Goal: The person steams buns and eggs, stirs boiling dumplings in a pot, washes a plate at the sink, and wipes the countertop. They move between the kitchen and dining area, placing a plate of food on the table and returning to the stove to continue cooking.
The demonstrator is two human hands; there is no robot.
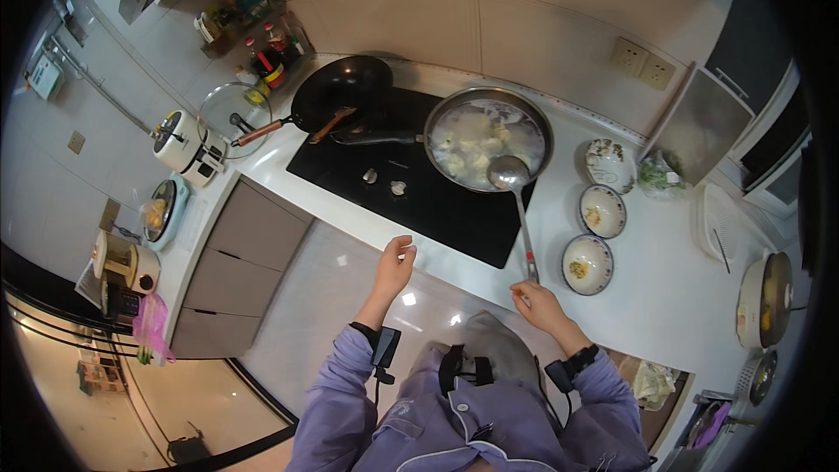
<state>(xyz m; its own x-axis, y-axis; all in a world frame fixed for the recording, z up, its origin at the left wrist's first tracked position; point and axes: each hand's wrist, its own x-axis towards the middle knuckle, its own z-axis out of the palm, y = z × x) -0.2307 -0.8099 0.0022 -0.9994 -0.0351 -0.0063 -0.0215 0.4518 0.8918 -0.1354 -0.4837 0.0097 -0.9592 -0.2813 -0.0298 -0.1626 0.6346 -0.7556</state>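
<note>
My left hand hovers by the front edge of the counter, holding nothing, with loosely bent fingers slightly apart. At the handle end of a metal ladle is my right hand; whether its fingers grip the handle is unclear. The ladle's bowl rests over the near rim of a wide steel pan, its handle slanting towards me. Pale dumplings lie in the pan's steaming, cloudy liquid. To the right stand two patterned bowls, the nearer bowl and the middle bowl, each with chopped bits inside.
A black wok with a wooden handle sits on the induction hob, behind left. A glass lid leans near a white appliance. Farther right are a third bowl, bagged greens and an electric pan.
</note>
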